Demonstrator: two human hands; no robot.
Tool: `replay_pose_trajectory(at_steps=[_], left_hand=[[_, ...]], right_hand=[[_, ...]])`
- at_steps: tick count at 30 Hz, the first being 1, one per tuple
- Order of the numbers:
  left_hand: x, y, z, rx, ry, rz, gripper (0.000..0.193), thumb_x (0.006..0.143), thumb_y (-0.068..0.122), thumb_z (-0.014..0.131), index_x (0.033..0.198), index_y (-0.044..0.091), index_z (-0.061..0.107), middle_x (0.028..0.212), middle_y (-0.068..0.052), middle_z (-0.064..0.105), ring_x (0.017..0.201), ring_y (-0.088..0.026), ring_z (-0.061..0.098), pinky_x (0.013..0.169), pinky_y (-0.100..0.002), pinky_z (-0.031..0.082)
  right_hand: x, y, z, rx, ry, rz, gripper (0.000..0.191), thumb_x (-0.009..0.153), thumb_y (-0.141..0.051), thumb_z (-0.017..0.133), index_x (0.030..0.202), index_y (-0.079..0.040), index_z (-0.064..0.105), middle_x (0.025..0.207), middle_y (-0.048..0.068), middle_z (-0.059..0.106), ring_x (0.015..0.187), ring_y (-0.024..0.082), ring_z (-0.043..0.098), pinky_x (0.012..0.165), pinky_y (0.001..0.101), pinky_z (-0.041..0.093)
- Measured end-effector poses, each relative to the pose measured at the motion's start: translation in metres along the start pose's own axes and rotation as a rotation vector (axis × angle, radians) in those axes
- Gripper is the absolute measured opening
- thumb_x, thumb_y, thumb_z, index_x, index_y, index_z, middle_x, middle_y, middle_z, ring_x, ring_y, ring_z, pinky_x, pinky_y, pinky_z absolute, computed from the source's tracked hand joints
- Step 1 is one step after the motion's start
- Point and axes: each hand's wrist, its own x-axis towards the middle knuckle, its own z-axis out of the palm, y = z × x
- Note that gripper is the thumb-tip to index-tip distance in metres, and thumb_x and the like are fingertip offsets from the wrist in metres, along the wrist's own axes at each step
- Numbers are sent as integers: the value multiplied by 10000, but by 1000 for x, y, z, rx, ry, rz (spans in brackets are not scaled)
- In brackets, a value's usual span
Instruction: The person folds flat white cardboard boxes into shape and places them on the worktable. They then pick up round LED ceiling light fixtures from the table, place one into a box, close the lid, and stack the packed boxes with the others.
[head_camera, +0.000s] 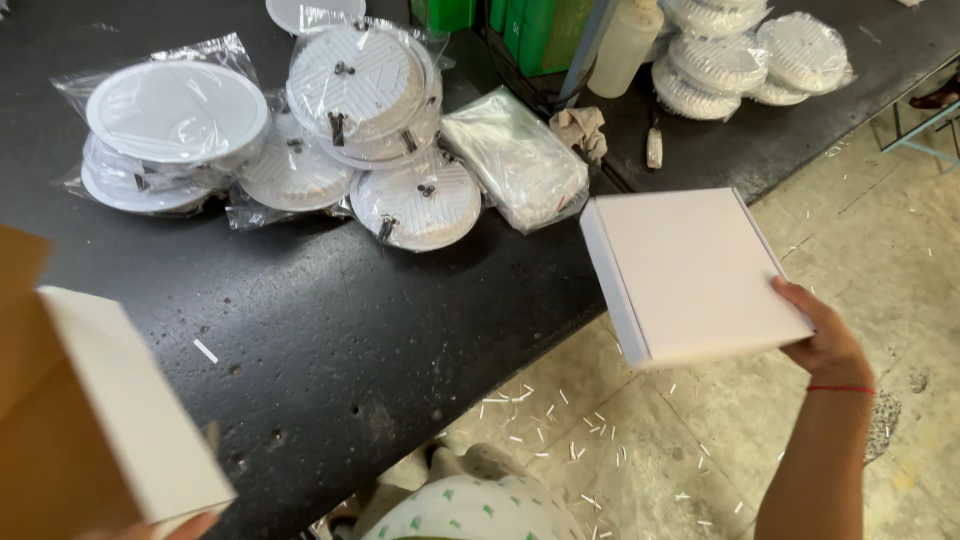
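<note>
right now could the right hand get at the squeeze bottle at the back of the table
Probably not yet: the right hand is gripping a flat white box, held out past the table edge. The squeeze bottle stands far back, beside a green container.

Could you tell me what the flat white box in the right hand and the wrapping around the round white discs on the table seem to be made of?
The flat white box in the right hand looks like matte paperboard: crisp folded edges, no shine. The wrapping on the round discs looks like thin clear plastic film: it wrinkles and catches glare. The discs themselves seem to be moulded white plastic, though painted metal cannot be ruled out.
</note>
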Motion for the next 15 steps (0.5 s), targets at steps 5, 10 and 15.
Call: replay_pose_trajectory(at_steps=[5, 10, 15], left_hand=[[14, 72, 49, 105, -71, 155, 178, 834, 320, 714, 905, 169, 776, 797, -23, 734, 648, -149, 731, 546, -329, 560], [24, 113, 98, 149, 44, -2, 187, 866, 394, 693, 893, 212, 730, 859, 34, 700, 781, -245, 694, 624, -399, 530], [25, 94, 120, 180, -80, -159, 245, 857, 442, 675, 959, 230, 744, 958, 44, 709, 846, -224, 713, 709, -380, 567]], right_hand=[[37, 19, 28, -231, -142, 50, 575, 900, -361, 783, 1295, 38, 659, 1214, 65, 704, 1090, 170, 632, 924, 322, 513], [69, 29, 115, -558, 81, -56, 614, 894, -469, 746, 1346, -69, 631, 1279, 82, 629, 1143, 234, 606, 902, 381, 526], [-10, 49, 193, -1097, 120, -1078, 843, 860, -542, 786, 1487, -42, 527, 1490, 168, 528, 1364, 368, 542, 1127, 463, 454]])
